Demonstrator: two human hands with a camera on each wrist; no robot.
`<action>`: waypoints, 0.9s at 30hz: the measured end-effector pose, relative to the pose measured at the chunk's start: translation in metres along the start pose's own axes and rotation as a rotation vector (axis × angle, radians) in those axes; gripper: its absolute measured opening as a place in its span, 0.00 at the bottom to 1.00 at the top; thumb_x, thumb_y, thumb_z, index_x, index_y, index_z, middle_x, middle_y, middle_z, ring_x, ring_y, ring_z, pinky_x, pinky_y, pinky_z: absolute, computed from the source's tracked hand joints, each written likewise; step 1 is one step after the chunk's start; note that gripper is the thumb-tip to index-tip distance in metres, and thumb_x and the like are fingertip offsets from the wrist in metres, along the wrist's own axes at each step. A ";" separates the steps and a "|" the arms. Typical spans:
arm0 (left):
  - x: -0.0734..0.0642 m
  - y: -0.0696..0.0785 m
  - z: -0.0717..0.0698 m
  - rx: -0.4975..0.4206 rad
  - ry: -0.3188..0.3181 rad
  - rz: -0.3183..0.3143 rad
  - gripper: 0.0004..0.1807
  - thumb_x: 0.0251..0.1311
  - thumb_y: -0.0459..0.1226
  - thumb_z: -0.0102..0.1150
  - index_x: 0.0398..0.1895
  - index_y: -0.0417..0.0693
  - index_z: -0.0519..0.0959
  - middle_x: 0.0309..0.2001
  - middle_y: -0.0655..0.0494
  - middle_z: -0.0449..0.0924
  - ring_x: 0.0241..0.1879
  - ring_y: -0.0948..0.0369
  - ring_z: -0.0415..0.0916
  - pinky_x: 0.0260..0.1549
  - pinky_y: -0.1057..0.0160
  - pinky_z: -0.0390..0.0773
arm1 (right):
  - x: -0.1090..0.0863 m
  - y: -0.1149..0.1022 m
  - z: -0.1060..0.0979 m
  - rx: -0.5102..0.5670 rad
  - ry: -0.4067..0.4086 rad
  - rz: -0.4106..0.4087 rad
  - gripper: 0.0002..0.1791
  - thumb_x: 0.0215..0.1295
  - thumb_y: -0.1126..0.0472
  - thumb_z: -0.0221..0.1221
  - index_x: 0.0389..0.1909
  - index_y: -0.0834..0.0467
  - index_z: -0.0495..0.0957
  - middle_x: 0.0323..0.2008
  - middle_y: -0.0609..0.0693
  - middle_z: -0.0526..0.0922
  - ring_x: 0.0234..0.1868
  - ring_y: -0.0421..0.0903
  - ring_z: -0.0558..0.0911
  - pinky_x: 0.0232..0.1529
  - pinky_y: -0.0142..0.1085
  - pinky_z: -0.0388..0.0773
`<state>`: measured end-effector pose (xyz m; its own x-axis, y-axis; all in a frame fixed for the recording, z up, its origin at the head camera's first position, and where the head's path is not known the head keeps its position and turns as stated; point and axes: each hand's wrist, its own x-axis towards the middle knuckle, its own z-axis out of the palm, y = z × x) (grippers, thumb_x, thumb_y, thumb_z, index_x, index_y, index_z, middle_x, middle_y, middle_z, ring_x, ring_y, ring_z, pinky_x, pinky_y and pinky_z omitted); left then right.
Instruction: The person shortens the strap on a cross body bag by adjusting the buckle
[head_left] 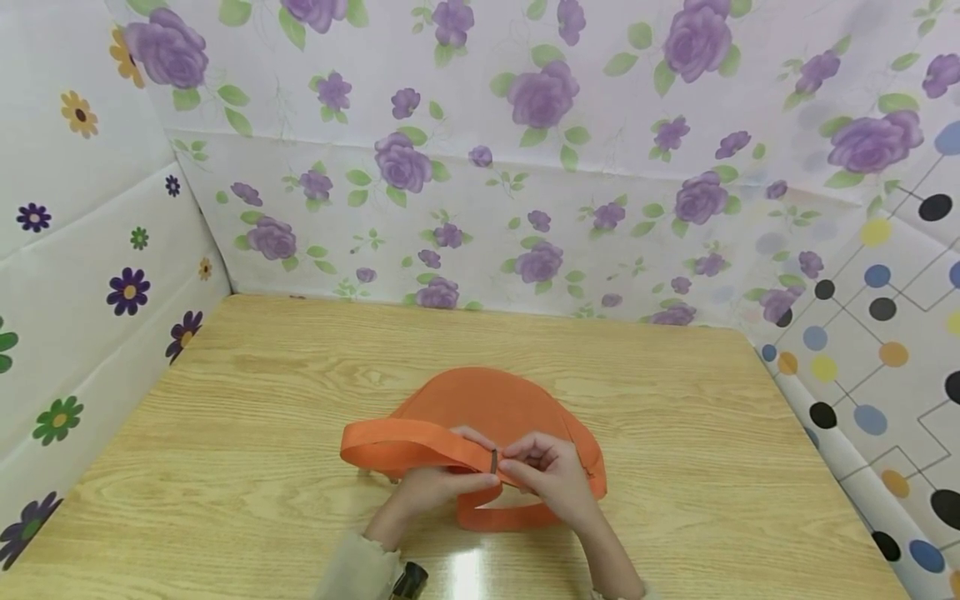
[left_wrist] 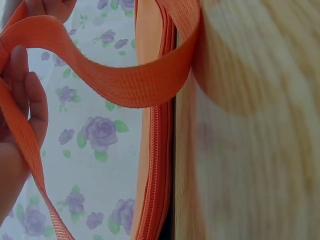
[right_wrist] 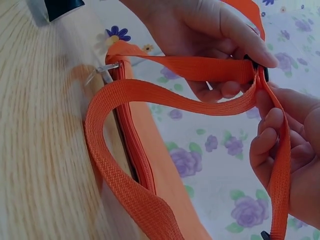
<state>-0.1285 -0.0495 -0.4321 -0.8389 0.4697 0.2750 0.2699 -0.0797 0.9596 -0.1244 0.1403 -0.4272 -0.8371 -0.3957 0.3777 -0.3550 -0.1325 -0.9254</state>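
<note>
The orange zippered bag (head_left: 480,396) lay on the wood-grain table (head_left: 255,375), its webbing strap (head_left: 397,430) held up in front, presumably so both hands could work at the dark slider buckle (head_left: 494,461). The left hand (head_left: 437,490) grasped the strap at the buckle; the right hand (head_left: 553,482), fingers curled, pinched it just beside.

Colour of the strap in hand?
Orange. The strap shows best in the right wrist view.
</note>
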 end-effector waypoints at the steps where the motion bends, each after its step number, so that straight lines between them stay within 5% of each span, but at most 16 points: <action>1: 0.000 0.000 0.000 -0.009 0.005 -0.005 0.16 0.48 0.28 0.64 0.42 0.37 0.74 0.37 0.48 0.74 0.35 0.61 0.75 0.34 0.62 0.75 | 0.000 0.000 0.000 0.000 -0.002 -0.001 0.05 0.55 0.77 0.56 0.33 0.73 0.74 0.25 0.49 0.80 0.15 0.35 0.66 0.12 0.28 0.63; 17: -0.002 0.001 -0.006 -0.094 0.042 0.016 0.15 0.49 0.30 0.63 0.41 0.36 0.75 0.44 0.37 0.75 0.41 0.55 0.75 0.39 0.58 0.76 | -0.007 0.001 -0.010 -0.027 0.019 0.078 0.08 0.54 0.75 0.58 0.36 0.73 0.74 0.25 0.46 0.79 0.16 0.38 0.68 0.14 0.26 0.66; 27: -0.003 0.004 -0.010 -0.110 0.076 0.061 0.15 0.48 0.28 0.64 0.40 0.33 0.75 0.43 0.30 0.73 0.40 0.54 0.76 0.38 0.58 0.76 | -0.012 0.006 -0.016 -0.072 0.029 0.048 0.08 0.53 0.76 0.58 0.36 0.73 0.75 0.27 0.45 0.80 0.18 0.38 0.73 0.16 0.33 0.74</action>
<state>-0.1301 -0.0602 -0.4281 -0.8570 0.3937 0.3326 0.2716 -0.2037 0.9406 -0.1235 0.1588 -0.4372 -0.8654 -0.3732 0.3344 -0.3419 -0.0481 -0.9385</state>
